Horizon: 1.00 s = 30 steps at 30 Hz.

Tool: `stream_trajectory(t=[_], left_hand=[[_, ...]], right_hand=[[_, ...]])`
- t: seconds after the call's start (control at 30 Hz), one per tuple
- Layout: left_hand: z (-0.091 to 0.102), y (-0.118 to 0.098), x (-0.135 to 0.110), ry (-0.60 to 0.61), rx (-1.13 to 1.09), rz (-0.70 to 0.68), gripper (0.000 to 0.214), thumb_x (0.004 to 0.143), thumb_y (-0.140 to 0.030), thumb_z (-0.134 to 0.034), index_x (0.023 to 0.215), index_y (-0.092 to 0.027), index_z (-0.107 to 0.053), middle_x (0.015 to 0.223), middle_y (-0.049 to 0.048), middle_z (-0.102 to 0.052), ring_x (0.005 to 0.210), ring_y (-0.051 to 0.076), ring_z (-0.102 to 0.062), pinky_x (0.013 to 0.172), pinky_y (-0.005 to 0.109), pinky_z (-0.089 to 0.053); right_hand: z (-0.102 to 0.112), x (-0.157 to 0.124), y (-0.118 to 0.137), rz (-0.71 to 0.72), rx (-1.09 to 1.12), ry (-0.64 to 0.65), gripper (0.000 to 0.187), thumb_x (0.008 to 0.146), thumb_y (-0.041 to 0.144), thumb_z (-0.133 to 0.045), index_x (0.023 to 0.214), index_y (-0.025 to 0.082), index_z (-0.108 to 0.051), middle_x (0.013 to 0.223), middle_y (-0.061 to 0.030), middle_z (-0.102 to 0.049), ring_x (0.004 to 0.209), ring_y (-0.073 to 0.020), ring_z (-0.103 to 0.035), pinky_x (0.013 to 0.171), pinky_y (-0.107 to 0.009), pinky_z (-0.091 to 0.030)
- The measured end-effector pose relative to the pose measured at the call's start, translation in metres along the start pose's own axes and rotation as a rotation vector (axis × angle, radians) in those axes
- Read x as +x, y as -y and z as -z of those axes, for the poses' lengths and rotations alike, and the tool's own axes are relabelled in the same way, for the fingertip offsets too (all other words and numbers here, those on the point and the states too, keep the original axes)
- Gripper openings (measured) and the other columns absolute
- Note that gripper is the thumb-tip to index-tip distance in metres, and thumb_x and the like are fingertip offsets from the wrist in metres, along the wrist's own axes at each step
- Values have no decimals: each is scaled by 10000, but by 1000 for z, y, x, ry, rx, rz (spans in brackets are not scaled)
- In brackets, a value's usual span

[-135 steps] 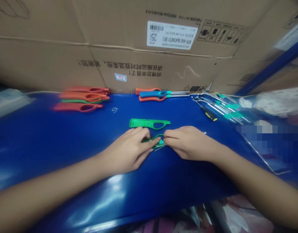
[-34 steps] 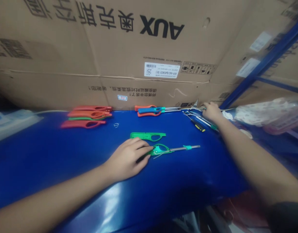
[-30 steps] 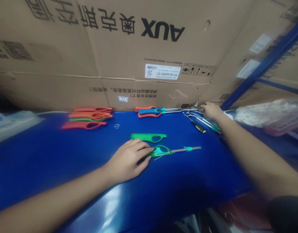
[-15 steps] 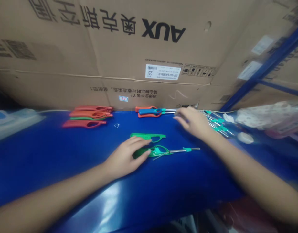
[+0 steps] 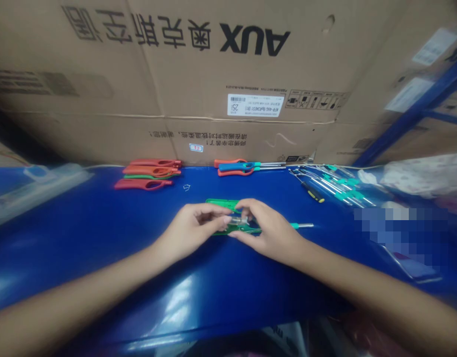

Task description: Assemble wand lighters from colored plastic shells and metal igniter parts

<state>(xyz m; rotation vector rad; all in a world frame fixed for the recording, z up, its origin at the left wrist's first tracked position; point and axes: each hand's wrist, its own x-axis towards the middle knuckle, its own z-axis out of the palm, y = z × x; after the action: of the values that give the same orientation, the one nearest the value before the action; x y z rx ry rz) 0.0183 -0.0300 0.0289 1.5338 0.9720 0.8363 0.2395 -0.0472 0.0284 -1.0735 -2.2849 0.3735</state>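
A small clear, see-through cylinder (image 5: 236, 220), perhaps a lighter's fuel tank, is pinched in the fingertips of my left hand (image 5: 193, 228). My right hand (image 5: 275, 228) is at the cylinder's right end, its thumb and fingers apart around it; whether a fingertip touches is hard to tell. Beneath both hands lies an open green lighter handle half (image 5: 223, 231) with a metal tube (image 5: 306, 225) sticking out to the right, its inside mostly covered. The other green handle half (image 5: 217, 202) lies just behind, partly hidden by my fingers.
Red, orange and green handles (image 5: 150, 171) are stacked at the back left, beside small white bits (image 5: 187, 187). Blue and orange lighters (image 5: 236, 167) lie at the back middle. Metal tubes with teal parts (image 5: 340, 183) and a screwdriver (image 5: 313, 192) lie right. A cardboard box (image 5: 199, 94) walls the back.
My right hand has come from the back right to the middle, beside my left hand. The clear cylinder now shows between them. My left hand has lifted off the green handle and closed its fingertips.
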Motion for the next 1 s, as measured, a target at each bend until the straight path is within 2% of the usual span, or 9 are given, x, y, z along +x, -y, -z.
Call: stream_trajectory(t=[0.07, 0.13, 0.23, 0.33, 0.43, 0.57, 0.67, 0.77, 1.0], left_hand=[[7, 3, 0, -85, 53, -52, 283, 831, -371, -746, 1005, -150, -772, 979, 80, -780, 822, 199, -727, 778, 314, -603], [12, 8, -1, -132, 141, -131, 254, 872, -376, -706, 986, -160, -776, 944, 73, -767, 809, 181, -708, 751, 285, -592], [16, 20, -1, -146, 215, -218, 248, 916, -368, -655, 973, -153, -767, 869, 64, -735, 763, 159, -680, 691, 248, -572], [15, 30, -1, -156, 207, -204, 252, 936, -357, -626, 995, -143, -745, 813, 48, -717, 711, 137, -667, 663, 225, -563], [15, 35, -1, -152, 159, -171, 253, 940, -339, -621, 1058, -140, -724, 861, 54, -738, 725, 131, -680, 680, 219, -572], [15, 35, -1, -144, 185, -259, 233, 913, -276, -664, 1096, -155, -744, 1026, 90, -738, 884, 163, -703, 737, 230, -578], [16, 32, -2, -142, 266, -331, 185, 903, -230, -680, 1051, -188, -784, 1044, 88, -732, 917, 167, -704, 753, 236, -580], [17, 29, -3, -115, 290, -372, 146, 871, -197, -719, 989, -210, -804, 1011, 70, -745, 885, 162, -719, 769, 246, -596], [16, 28, -6, -50, 291, -387, 141, 891, -202, -704, 1001, -205, -792, 1012, 71, -771, 895, 172, -734, 793, 261, -611]], right_hand=[[6, -4, 1, -116, 1, 39, 429, 869, 347, -708, 1211, 211, -486, 1046, -69, -638, 881, -202, -609, 727, -311, -483], [10, -8, -1, -138, -4, 133, 267, 886, 316, -673, 1093, 225, -532, 1036, -51, -628, 864, -187, -610, 708, -297, -473], [11, -13, -6, -43, -89, 297, 133, 933, 302, -608, 1042, 226, -592, 1080, -47, -609, 791, -159, -604, 656, -286, -450], [7, -14, -11, 36, -206, 374, 147, 992, 305, -514, 1016, 224, -635, 1116, -59, -593, 725, -146, -586, 602, -286, -416], [5, -13, -15, 18, -159, 351, 176, 1011, 312, -488, 983, 224, -638, 1100, -54, -602, 764, -151, -601, 639, -287, -433], [8, -12, -16, -44, 82, 275, 96, 992, 268, -536, 977, 219, -618, 1023, -34, -633, 866, -146, -606, 738, -267, -452], [8, -11, -17, -85, 164, 247, 77, 972, 256, -572, 945, 215, -632, 848, 1, -626, 709, -110, -551, 664, -241, -420], [6, -10, -18, -137, 202, 195, 94, 953, 272, -600, 910, 209, -654, 665, 45, -540, 561, -85, -456, 564, -225, -367], [3, -5, -22, -244, 379, 122, 127, 909, 301, -638, 873, 192, -694, 661, 22, -585, 524, -72, -467, 467, -194, -358]])
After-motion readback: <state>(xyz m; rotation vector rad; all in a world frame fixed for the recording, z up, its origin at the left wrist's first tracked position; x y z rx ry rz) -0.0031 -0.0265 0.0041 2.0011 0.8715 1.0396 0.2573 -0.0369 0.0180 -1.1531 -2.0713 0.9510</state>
